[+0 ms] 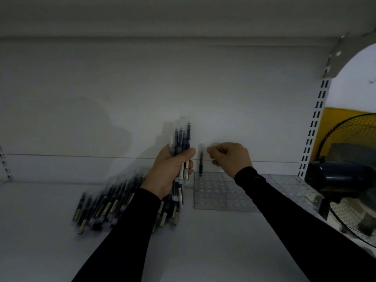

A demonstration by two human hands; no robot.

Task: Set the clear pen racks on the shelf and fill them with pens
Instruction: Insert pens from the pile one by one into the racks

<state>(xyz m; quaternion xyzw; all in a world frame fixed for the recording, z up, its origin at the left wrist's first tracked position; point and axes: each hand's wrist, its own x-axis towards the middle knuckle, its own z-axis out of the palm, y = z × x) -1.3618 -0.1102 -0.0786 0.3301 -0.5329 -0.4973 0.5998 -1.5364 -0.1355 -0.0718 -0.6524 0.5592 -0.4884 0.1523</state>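
Left hand [169,171] gripped a bundle of dark wrapped pens [181,151]; right hand [230,158] pinched one dark pen [201,163] upright over the clear plastic pen rack [215,195].

white back panel [183,88] | slotted upright [314,127] at right | black fan [345,171] beyond | yellow wall [333,121] | dim light

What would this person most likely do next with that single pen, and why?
Probably let go of the single pen and take another from the bundle in the left hand. The pen stands upright at the clear rack's back left corner, beside the right hand; the other holes look empty.
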